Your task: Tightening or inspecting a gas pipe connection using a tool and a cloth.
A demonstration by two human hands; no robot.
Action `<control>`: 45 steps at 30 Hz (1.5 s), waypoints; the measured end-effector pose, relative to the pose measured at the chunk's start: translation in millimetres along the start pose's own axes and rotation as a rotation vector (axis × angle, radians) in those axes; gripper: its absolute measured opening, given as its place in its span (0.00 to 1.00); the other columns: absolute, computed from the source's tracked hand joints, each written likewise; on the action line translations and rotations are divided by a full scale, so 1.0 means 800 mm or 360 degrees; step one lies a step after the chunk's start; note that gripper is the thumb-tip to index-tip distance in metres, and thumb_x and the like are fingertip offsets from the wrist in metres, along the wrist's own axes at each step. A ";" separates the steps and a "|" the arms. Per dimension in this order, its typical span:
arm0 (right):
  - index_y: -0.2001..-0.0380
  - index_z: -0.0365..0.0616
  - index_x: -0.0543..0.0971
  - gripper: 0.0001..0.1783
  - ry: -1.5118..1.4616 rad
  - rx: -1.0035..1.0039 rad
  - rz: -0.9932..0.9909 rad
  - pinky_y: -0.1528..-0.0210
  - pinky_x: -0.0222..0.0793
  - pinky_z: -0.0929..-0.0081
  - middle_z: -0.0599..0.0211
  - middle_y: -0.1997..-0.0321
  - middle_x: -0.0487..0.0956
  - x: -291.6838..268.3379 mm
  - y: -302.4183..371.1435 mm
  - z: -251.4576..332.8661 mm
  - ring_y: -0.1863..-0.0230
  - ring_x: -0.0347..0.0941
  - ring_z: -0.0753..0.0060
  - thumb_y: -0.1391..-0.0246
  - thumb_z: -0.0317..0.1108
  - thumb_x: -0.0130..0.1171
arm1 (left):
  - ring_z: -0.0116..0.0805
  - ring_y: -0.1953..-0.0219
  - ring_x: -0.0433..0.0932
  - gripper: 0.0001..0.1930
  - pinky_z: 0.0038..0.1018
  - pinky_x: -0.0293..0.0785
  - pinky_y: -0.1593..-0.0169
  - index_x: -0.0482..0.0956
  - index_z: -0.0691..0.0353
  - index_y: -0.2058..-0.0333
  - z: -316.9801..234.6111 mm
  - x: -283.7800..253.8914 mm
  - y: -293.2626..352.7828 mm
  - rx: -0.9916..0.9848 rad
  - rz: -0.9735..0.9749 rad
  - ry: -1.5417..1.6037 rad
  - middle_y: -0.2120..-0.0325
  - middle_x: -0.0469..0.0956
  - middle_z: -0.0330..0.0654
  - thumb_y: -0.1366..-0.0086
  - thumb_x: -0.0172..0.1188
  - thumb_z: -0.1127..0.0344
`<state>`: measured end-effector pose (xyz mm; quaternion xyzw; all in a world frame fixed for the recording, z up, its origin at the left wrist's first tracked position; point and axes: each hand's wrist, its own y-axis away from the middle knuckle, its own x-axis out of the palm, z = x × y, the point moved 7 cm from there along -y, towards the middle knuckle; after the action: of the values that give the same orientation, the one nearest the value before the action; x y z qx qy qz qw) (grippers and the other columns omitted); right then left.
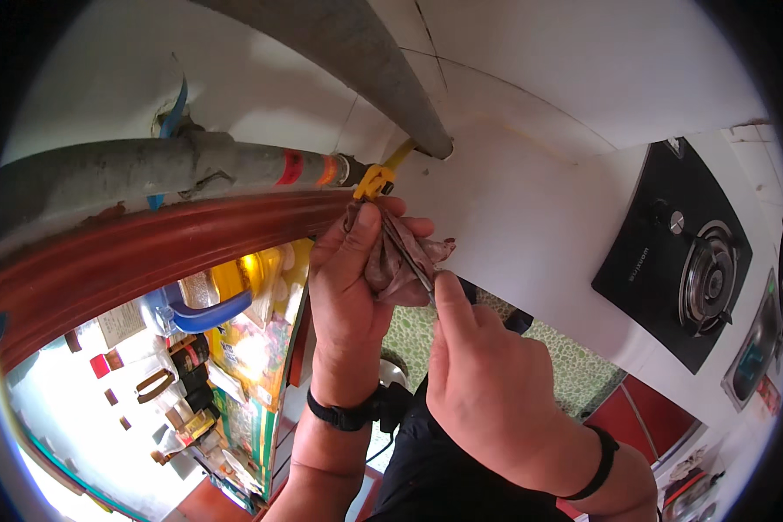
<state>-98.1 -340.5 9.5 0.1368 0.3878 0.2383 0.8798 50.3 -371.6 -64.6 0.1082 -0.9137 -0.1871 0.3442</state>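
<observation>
My left hand (346,270) is closed around a crumpled mauve-grey cloth (394,277), with the thumb pressed near its upper end. My right hand (494,383) is closed on the lower end of a thin, dark, rod-like tool (407,252). It slants up across the cloth to the left hand's fingers; its exact kind I cannot make out. Just above the left fingertips is a yellow valve handle (375,181) at the end of a grey pipe (250,161) with red and orange bands. Whether the fingers touch the handle I cannot tell.
A second thick grey pipe (370,65) slants down overhead. Below the banded pipe runs a reddish-brown wooden edge (174,228), above shelves with bottles and a blue-handled jug (207,311). At right, a black gas stove (683,252) sits on a white counter (531,239), beside a metal sink (750,352).
</observation>
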 end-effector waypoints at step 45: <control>0.41 0.40 0.76 0.24 -0.0112 -0.0308 -0.0465 0.79 0.71 0.64 0.62 0.74 0.77 0.003 0.009 -0.026 0.80 0.76 0.58 0.43 0.24 0.61 | 0.43 0.60 0.87 0.23 0.36 0.85 0.52 0.71 0.70 0.41 0.023 0.005 0.008 0.0076 0.0063 0.0126 0.57 0.85 0.53 0.20 0.50 0.54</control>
<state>-114.4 -331.9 -2.8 0.0019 0.3478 0.1392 0.9272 34.8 -362.4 -72.3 0.1057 -0.9055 -0.1540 0.3811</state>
